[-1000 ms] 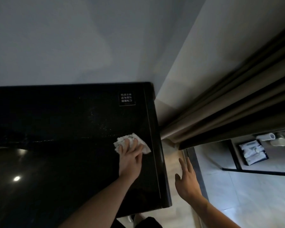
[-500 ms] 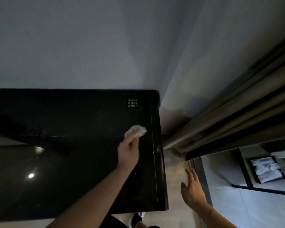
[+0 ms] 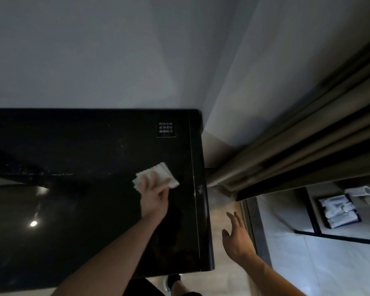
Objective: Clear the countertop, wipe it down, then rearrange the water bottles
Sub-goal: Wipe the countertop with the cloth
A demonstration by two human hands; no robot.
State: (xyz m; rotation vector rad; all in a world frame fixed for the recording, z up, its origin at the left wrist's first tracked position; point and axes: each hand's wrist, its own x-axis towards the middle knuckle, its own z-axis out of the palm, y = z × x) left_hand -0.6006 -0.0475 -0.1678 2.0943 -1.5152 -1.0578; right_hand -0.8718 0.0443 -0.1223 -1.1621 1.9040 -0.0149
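The left hand [image 3: 153, 196] presses its fingers flat on a white cloth [image 3: 156, 175] on the black countertop [image 3: 83, 210], near its right edge. The right hand [image 3: 236, 238] hangs relaxed with fingers spread beyond that edge, holding nothing.

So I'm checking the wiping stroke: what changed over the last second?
The left hand pushed the white cloth toward the wall, then drew it back and spread it wider. It presses the cloth on the black countertop throughout. The right hand stays open beside the counter.
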